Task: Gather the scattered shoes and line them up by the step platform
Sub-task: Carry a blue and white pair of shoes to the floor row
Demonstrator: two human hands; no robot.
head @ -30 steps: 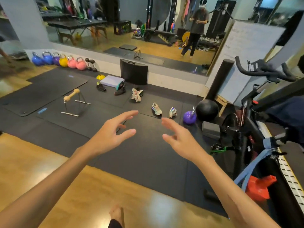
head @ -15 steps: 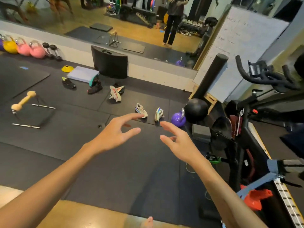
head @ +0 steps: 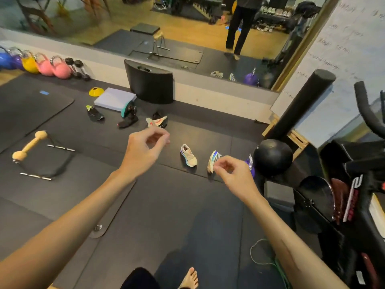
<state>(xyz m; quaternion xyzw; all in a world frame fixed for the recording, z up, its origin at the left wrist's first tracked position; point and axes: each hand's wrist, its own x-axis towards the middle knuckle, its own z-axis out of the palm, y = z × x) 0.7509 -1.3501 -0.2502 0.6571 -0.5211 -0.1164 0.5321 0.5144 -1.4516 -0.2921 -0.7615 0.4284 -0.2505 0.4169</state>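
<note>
Your left hand (head: 143, 151) and right hand (head: 231, 174) curled, empty; white shoe (head: 188, 155) near black ball (head: 271, 156) — careless reach could knock ball rolling

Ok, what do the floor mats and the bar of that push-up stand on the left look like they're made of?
Floor mats: probably rubber or dense foam, matte dark grey with visible seams between the tiles.
Push-up stand bar: looks like pale unvarnished wood with rounded ends, resting on a thin frame whose feet gleam like metal.
</note>
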